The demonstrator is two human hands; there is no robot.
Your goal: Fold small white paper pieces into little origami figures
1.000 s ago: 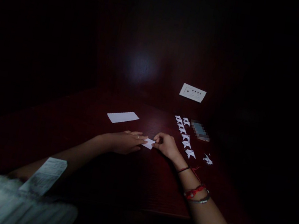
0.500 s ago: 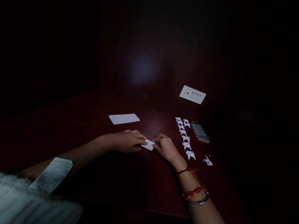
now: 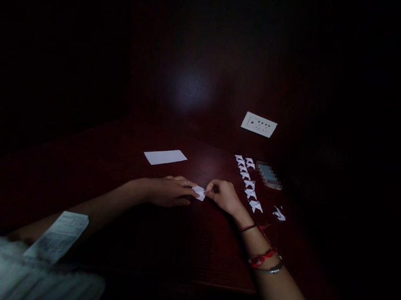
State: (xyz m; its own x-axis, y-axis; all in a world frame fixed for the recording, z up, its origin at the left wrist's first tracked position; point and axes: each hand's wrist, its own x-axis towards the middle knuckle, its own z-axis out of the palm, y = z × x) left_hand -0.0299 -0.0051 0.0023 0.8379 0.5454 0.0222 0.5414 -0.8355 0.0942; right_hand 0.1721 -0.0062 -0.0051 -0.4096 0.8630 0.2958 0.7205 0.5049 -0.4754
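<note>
Under the outstretched left hand [image 3: 173, 191], a small paper [image 3: 200, 190] is pressed for steadiness while its edge is, apparently, pinched by the right hand [image 3: 224, 196].

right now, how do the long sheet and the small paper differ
The long sheet lies untouched; the small paper has the left hand on it and the right hand at its edge. The long sheet is larger than the small paper. The long sheet shows whole; the small paper is partly covered. Both are white, on the dark red table.
</note>
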